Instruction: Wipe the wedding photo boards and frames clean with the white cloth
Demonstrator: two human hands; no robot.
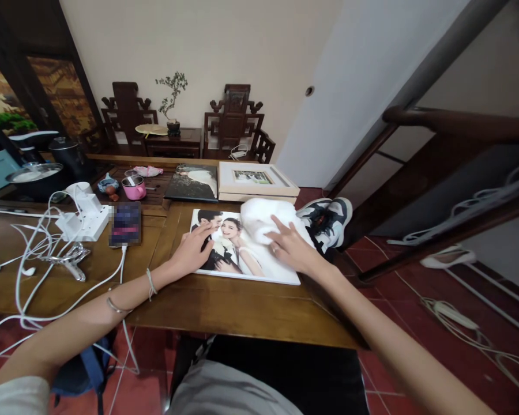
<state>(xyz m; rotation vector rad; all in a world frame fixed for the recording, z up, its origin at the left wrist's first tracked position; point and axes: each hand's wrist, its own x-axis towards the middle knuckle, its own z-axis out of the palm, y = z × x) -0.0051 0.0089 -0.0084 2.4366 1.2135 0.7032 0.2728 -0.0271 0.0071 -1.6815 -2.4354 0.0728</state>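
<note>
A photo panel point(252, 262) showing a couple lies flat near the front edge of the wooden table. My left hand point(195, 248) rests on its left part, fingers spread, holding nothing. Over the panel's right part sits a bundled white cloth point(259, 216). My right hand point(290, 245) lies on the cloth's lower right side with its fingers apart, a ring on one of them. Whether the right palm touches the panel is hidden.
Behind the panel lie a dark picture point(193, 181) and a pale framed picture point(259, 177). Left are a phone point(125, 223), a power strip point(86, 222), tangled white cables and a pink cup point(134, 187). Sneakers point(328, 222) stand beyond the table's right end.
</note>
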